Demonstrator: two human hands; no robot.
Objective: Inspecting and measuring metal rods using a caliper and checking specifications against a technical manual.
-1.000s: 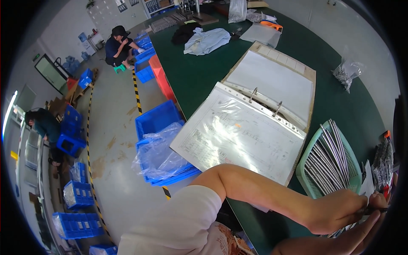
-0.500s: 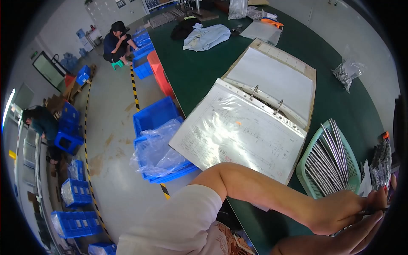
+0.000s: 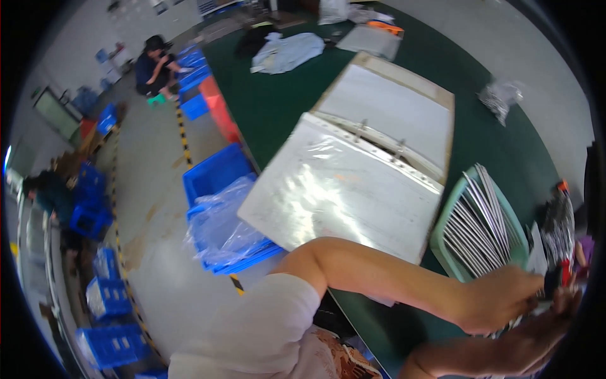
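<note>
My left hand (image 3: 502,298) is closed at the right, just in front of a pale green basket (image 3: 440,243). Thin metal rods (image 3: 473,235) lie in a bundle inside the basket. Below and beside it, my right hand (image 3: 533,341) is turned partly palm up, its fingers curled. Between the two hands shows a small dark and metallic thing, mostly covered by fingers and blurred, so I cannot make out its kind. A clear bag of metal parts (image 3: 558,230) lies just beyond the hands, with something red near my right fingertips.
An open ring binder (image 3: 341,189) with sleeved sheets covers the middle of the green table (image 3: 278,114). Farther off are a pale cloth (image 3: 287,54) and a small bag (image 3: 502,101). Blue crates (image 3: 218,174) stand left of the table. Two people are in the background.
The whole view has shifted, so table and crates sit a little farther left and higher. My hands stay together at the right; the left one has lifted slightly away from the right.
</note>
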